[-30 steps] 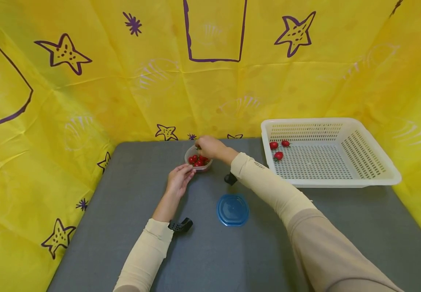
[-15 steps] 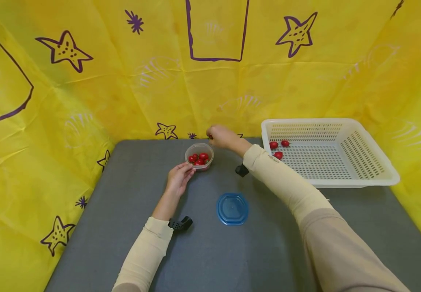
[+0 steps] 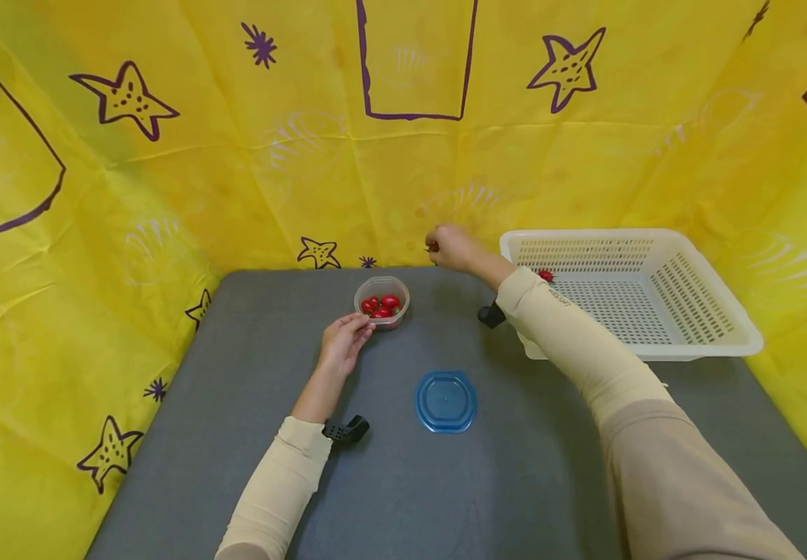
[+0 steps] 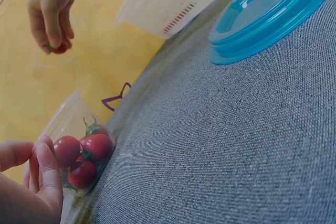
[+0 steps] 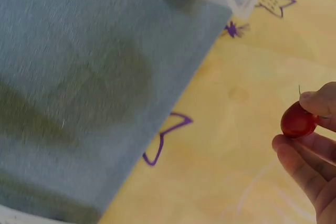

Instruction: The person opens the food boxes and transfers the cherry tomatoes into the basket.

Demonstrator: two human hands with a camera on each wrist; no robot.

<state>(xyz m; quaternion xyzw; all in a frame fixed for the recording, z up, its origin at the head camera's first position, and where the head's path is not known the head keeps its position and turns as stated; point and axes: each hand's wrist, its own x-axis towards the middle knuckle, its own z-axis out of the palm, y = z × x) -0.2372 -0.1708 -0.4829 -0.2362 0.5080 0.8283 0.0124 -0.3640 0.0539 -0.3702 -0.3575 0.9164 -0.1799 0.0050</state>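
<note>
My right hand [image 3: 454, 247] is raised between the small tub and the basket, pinching a cherry tomato [image 5: 299, 120] by its stem end between thumb and fingers. The left hand [image 3: 342, 342] holds the near rim of a clear plastic tub [image 3: 383, 283], thumb and fingertips pinching it, as the left wrist view shows. Several red cherry tomatoes [image 4: 82, 173] with green stems lie inside the tub. Behind my right forearm, one cherry tomato [image 3: 546, 276] shows in the white basket [image 3: 718, 330]; the arm hides part of the basket's left side.
A round blue lid [image 3: 446, 401] lies flat on the grey table [image 3: 389, 498], nearer to me than the tub. Yellow patterned cloth [image 3: 403, 179] hangs right behind the table's far edge and along both sides.
My right hand has lifted out of the tub with a cherry tomato and moved right toward the basket. The left hand has stayed at the tub's rim.
</note>
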